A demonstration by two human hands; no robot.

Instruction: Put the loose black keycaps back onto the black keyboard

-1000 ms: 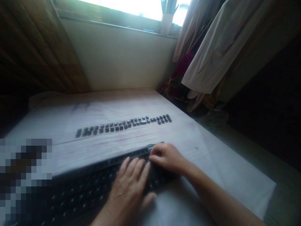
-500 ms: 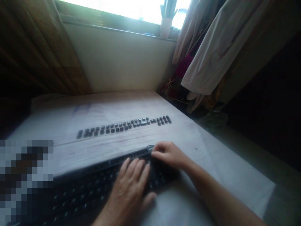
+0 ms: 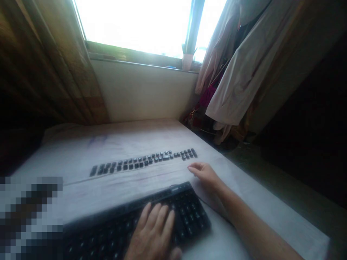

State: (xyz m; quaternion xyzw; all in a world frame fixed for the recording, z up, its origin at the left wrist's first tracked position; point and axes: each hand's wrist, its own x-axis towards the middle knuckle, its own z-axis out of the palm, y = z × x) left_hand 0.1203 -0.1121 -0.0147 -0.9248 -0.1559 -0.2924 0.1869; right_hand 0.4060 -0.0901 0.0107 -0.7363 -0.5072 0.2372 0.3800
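Observation:
A black keyboard (image 3: 199, 213) lies at a slant on the cloth-covered table, its left part running behind a blurred-out patch. My left hand (image 3: 151, 231) rests on its keys, palm down with the fingers stretched out and holding nothing. Beyond the keyboard's far right corner is my right hand (image 3: 204, 175), its thumb and fingertips pinched together over the cloth. Whatever is in that pinch, if anything, is too small to make out. Farther back, several loose black keycaps (image 3: 131, 167) are laid out in rows, close to my right fingertips.
Pale cloth covers the table (image 3: 151, 135), whose right edge drops to a dim floor. A dark cable runs from behind the keyboard past my right forearm. A patterned curtain (image 3: 54, 65) hangs at left, clothes (image 3: 238, 83) at right. On the windowsill stands a pot (image 3: 187, 63).
My right hand has come off the keyboard's upper right area and moved right, over the cloth. My left hand stays on the keys. The view has tilted up a little.

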